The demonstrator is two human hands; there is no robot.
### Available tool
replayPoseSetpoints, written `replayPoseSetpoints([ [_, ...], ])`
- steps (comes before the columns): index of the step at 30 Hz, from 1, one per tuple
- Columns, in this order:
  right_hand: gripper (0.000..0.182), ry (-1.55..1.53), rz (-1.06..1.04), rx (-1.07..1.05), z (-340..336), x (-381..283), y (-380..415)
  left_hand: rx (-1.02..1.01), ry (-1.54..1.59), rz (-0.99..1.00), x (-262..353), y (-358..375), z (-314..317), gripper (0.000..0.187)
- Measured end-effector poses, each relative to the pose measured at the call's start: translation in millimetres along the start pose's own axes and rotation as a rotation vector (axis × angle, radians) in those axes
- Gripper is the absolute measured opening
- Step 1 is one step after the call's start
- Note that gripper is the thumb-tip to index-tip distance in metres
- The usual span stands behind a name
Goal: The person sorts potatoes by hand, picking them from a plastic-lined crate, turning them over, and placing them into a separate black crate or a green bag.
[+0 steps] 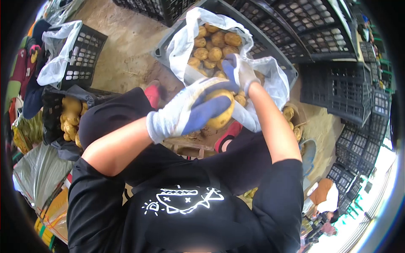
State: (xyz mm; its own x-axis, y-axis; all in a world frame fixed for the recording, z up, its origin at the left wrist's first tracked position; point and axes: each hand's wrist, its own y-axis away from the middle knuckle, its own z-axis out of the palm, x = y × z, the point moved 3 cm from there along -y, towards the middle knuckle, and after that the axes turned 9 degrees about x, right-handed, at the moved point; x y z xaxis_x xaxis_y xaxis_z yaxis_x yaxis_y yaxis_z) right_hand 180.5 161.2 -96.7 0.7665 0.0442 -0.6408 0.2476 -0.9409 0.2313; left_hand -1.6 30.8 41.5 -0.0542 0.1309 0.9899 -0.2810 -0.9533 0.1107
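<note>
My left hand (190,105), in a white and blue work glove, is closed around a large yellow potato (223,116) in front of my knees. My right hand (242,74), gloved the same way, is over the near right part of a white plastic bag (179,55). Its fingers look curled, but what they hold, if anything, is hidden. Many potatoes (215,54) lie in the bag, which lines a dark grey crate (276,55). The bag's edges fold outward over the rim.
Black crates are stacked at the upper right (333,88). At the left are a bag-lined black crate (86,55) and a dark container with potatoes (71,116). More potatoes (289,114) sit by my right knee. Another person (325,196) is farther right.
</note>
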Motion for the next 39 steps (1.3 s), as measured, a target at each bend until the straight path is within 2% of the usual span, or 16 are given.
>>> replayPoseSetpoints([
  [3, 0.052, 0.454, -0.144, -0.056, 40.1, 8.1, -57.4, 0.087, 0.176, -0.332, -9.2, 4.0, -8.5, 0.040],
  [9, 0.039, 1.035, -0.322, -0.286, 113.3, 27.2, -112.4, 0.144, 0.420, -0.561, -8.9, -5.7, -36.9, 0.031],
  [11, 0.039, 1.101, -0.369, -0.295, 115.9, 25.7, -111.6, 0.133, 0.379, -0.485, -9.1, -5.5, -37.7, 0.029],
  [14, 0.040, 0.972, -0.317, -0.229, 97.3, 29.8, -108.3, 0.111, 0.320, -0.383, 3.4, -10.2, -34.1, 0.023],
  [16, 0.040, 0.254, -0.219, 0.105, 75.5, 36.3, -105.3, 0.092, 0.443, -0.624, 6.6, -7.1, -31.0, 0.020],
  [18, 0.045, -0.634, 0.510, -0.196, 29.4, -11.9, -70.4, 0.060, 0.325, -0.515, 3.4, -6.4, -27.5, 0.021],
  [20, 0.052, -1.087, 0.576, -0.258, 8.1, -23.4, -45.1, 0.106, 0.211, -0.389, -6.4, -5.9, -20.1, 0.037],
  [22, 0.048, -1.250, 0.251, -0.555, -38.6, -54.0, -2.4, 0.161, 0.208, -0.365, -6.8, -6.5, -8.9, 0.047],
  [24, 0.045, -1.129, 0.115, -0.336, -53.0, -63.4, 34.8, 0.262, 0.348, -0.367, -10.1, -6.9, 6.9, 0.073],
  [27, 0.045, -0.955, 0.010, -0.024, -57.1, -72.6, 89.8, 0.060, 0.356, -0.266, -7.2, -4.6, 18.4, 0.072],
  [29, 0.044, -0.944, 0.064, 0.118, -66.6, -80.7, 120.2, 0.107, -0.091, 0.004, -18.5, -6.8, 20.5, 0.075],
  [32, 0.048, -0.845, 0.032, 0.286, -56.8, -75.8, 142.1, 0.090, -0.529, 0.178, -22.4, -4.4, 19.9, 0.075],
  [33, 0.070, -0.759, 0.034, 0.267, -54.9, -77.8, 152.4, 0.095, -0.634, 0.237, -21.0, -3.7, 20.3, 0.070],
  [34, 0.081, -0.523, -0.180, 0.418, -49.2, -82.8, 157.6, 0.080, -0.644, 0.226, -21.7, -2.3, 18.2, 0.070],
  [37, 0.073, -0.305, -0.164, 0.534, -45.4, -86.1, 163.4, -0.041, -0.749, 0.344, -24.6, -0.1, 16.9, 0.067],
  [39, 0.043, -0.264, -0.010, 0.365, -46.4, -80.2, 155.4, -0.058, -0.679, 0.261, -26.8, 2.2, 20.7, 0.068],
])
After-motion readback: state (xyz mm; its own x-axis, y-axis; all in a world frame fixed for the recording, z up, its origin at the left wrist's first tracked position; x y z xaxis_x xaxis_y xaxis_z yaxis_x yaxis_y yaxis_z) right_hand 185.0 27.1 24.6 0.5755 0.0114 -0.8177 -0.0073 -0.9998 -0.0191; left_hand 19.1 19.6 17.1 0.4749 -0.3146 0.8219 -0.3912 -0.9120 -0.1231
